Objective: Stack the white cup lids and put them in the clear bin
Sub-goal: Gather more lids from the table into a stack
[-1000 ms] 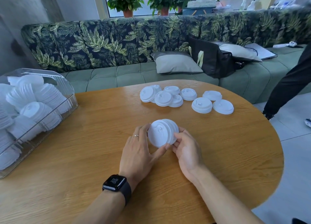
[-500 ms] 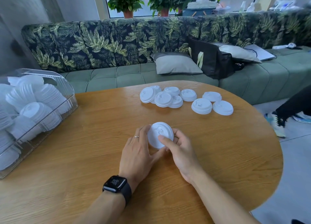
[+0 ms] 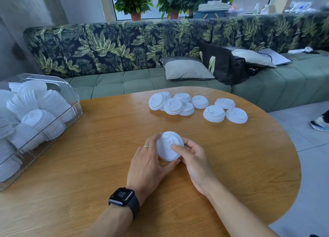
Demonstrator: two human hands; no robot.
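A short stack of white cup lids (image 3: 167,146) sits between both hands at the middle of the round wooden table (image 3: 106,165). My left hand (image 3: 147,163) grips its left side, fingers curled behind it. My right hand (image 3: 194,158) holds the right side, with its thumb pressing on the top lid. Several loose white lids (image 3: 195,106) lie scattered on the far part of the table. The clear bin (image 3: 74,101) stands at the table's left edge, filled with many stacked lids.
A green sofa (image 3: 124,83) with a leaf-print back runs behind the table, holding a grey cushion (image 3: 187,69) and a black bag (image 3: 222,64). A person's shoe (image 3: 319,124) is on the tiled floor at the right. The table's right edge curves away near my right arm.
The stack has been pressed together and turned, so its top now faces me. My right thumb has moved onto the top lid. The person at the right has walked further out of view.
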